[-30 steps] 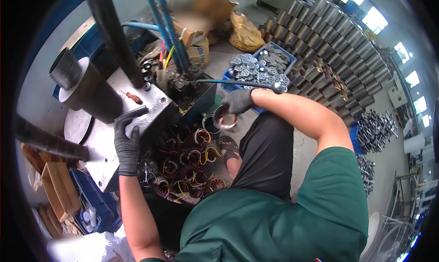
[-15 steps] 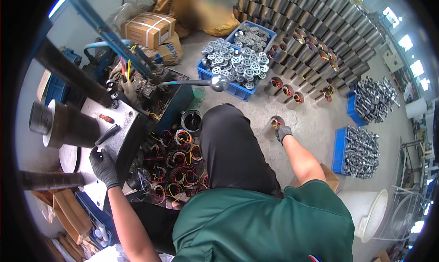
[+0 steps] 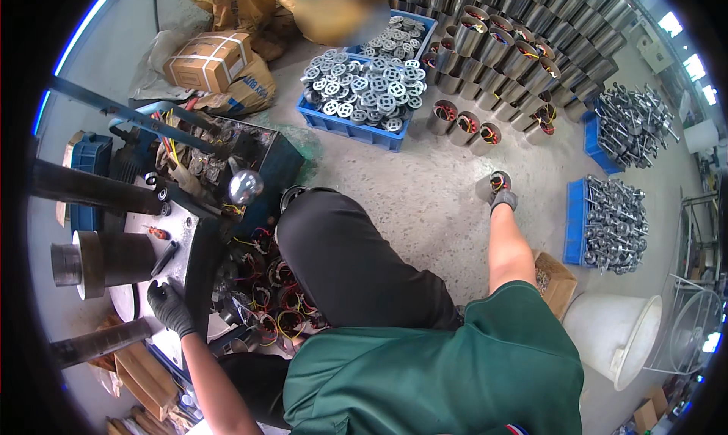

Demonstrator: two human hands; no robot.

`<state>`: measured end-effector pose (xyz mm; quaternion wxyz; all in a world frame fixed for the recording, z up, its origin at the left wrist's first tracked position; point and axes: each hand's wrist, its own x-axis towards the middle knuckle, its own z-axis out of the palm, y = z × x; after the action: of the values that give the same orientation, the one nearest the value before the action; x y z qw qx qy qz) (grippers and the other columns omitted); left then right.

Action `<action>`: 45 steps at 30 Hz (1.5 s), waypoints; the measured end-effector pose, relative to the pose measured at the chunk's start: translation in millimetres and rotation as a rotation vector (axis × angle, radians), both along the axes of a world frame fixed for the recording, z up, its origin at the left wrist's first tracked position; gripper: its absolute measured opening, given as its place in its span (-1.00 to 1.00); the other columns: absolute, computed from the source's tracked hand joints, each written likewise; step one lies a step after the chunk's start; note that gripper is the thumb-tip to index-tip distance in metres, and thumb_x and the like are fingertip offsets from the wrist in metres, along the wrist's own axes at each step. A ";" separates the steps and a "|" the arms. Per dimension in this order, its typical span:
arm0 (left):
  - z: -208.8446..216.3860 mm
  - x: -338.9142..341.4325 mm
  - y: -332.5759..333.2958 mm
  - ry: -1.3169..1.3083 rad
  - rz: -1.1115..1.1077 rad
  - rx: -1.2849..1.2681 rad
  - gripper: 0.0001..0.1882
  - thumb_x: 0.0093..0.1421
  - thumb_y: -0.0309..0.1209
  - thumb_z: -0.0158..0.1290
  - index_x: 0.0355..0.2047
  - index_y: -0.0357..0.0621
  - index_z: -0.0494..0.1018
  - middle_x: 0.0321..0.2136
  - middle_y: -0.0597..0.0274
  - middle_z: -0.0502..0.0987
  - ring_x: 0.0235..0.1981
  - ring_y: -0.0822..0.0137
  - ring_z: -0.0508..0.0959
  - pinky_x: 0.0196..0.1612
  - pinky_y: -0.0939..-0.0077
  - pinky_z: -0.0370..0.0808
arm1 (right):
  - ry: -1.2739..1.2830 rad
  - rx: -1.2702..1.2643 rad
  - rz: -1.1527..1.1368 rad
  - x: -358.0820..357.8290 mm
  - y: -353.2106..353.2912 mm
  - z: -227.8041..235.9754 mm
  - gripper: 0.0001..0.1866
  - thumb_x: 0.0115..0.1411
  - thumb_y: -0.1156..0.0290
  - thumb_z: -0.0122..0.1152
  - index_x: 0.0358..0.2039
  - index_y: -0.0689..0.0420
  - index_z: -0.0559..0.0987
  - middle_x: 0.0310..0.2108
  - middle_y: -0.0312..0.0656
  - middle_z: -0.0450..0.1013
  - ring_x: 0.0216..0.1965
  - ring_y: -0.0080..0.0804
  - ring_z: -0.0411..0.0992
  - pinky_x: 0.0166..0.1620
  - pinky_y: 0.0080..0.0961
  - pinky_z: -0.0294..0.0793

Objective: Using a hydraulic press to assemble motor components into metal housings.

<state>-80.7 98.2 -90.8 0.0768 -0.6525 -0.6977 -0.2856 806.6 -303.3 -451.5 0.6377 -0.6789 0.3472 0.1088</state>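
Note:
My right hand (image 3: 504, 200), in a dark glove, is stretched out over the floor and closed on the near rim of a metal cylinder (image 3: 484, 188). Coloured wires (image 3: 497, 182) show inside its open top. The fingers on the inner side are partly hidden. My left hand (image 3: 171, 309), also gloved, lies on the pale metal plate (image 3: 173, 344) of a machine, fingers apart and holding nothing. Just beyond it on the plate are a black bar (image 3: 164, 258) and a small red-handled tool (image 3: 158, 232).
Wire-filled cylinders (image 3: 465, 128) stand ahead, before tall stacks of bare ones (image 3: 546, 25). Blue crates hold metal discs (image 3: 364, 86) and shafts (image 3: 614, 222). A ball-ended lever (image 3: 246, 186) juts from the machine. Wired coils (image 3: 292, 321) lie by my leg; a white bucket (image 3: 607, 329) stands right.
My right hand and the cylinder have moved to the right over the floor. My left hand stays on the plate. The whole view has shifted, and the lever's ball appears farther left.

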 end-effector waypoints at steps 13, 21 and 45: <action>-10.3 -20.1 6.2 -0.041 -0.011 -0.007 -0.65 0.35 -0.42 0.16 0.09 -0.32 0.49 -0.07 -0.01 0.65 -0.05 0.12 0.64 0.13 0.26 0.52 | 0.023 -0.237 0.275 61.2 62.8 49.2 -0.37 0.20 0.13 0.32 0.19 0.27 0.55 0.01 0.03 0.62 -0.15 -0.17 0.66 -0.11 -0.27 0.63; -16.1 -26.8 10.6 -0.013 0.021 0.013 -0.66 0.33 -0.45 0.14 0.07 -0.34 0.49 -0.08 -0.02 0.65 -0.05 0.09 0.62 0.15 0.24 0.49 | -0.105 -1.033 0.841 52.9 69.4 77.5 -0.22 0.06 -0.01 0.47 0.26 0.05 0.51 0.02 0.15 0.60 0.13 -0.04 0.56 0.19 -0.09 0.49; -18.8 -59.4 32.2 -0.060 0.034 -0.206 -0.47 0.44 -0.14 0.08 0.23 -0.30 0.45 0.12 -0.11 0.60 0.12 0.04 0.60 0.22 0.32 0.45 | -0.565 -1.780 1.405 85.9 48.7 39.6 -0.65 0.29 0.38 0.10 -0.01 0.14 0.73 -0.13 -0.05 0.69 -0.06 -0.08 0.66 -0.08 -0.10 0.65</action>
<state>-140.1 130.4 -109.5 -0.0065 -0.6361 -0.7364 -0.2305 892.5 -254.6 -412.0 -0.2090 -0.9291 -0.3052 0.0012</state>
